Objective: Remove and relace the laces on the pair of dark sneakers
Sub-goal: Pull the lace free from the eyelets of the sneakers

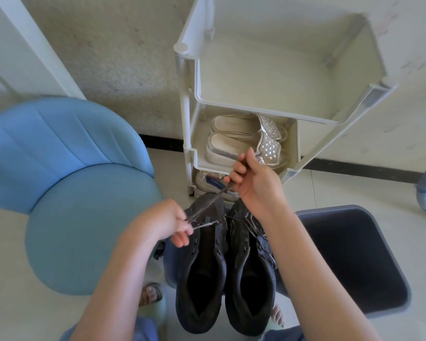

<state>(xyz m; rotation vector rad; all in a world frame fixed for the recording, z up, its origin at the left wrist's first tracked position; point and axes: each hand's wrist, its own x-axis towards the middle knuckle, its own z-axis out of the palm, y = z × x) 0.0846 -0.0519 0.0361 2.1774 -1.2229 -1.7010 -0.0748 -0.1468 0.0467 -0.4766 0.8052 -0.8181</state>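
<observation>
Left grip (167,222) and right grip (253,180) pinch frayed grey lace (218,194) of dark sneaker (202,267).

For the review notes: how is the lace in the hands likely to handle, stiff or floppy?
Probably floppy: the lace runs straight only where the right hand and left hand pull it taut. Likely light, since a mere pinch holds it. It looks frayed near the left hand, so threading may snag.

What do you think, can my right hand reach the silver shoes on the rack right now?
Probably yes: the right hand is raised close before the silver shoes, and the rack is open in front. It grips a lace, though, so it isn't free.
</observation>
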